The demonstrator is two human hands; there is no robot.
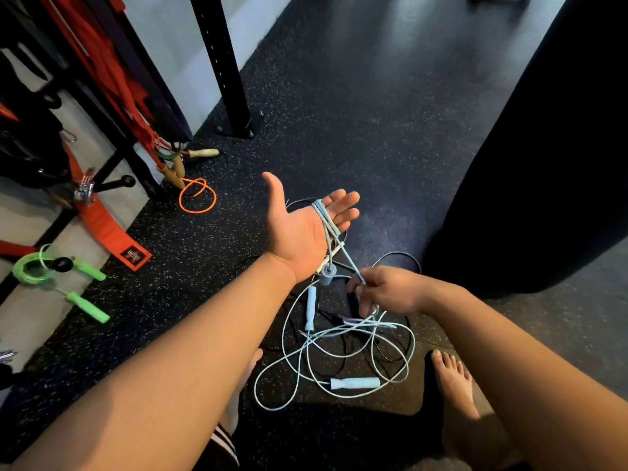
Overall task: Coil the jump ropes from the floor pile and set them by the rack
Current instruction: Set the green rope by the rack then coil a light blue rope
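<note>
We hold our left hand [299,229] flat, the pale-blue jump rope [325,220] looped across it; our right hand [384,291] pinches its cord. The red strap [102,223] bears an illegible label [132,257].

A black rubber floor [373,96] flecked with pale specks fills most of the view, with soft patches of light on it toward the top. At the right a large black punching bag [543,147] stands dark and smooth, its lower end close to the floor. A white wall [176,62] runs along the upper left. Red straps [112,73] hang in front of it, and a wide red band [102,226] slants down onto the floor, ending in a black label [133,257]. Near its upper part sits a shiny metal buckle [83,190], beside a black knob-ended peg [115,184].
</note>
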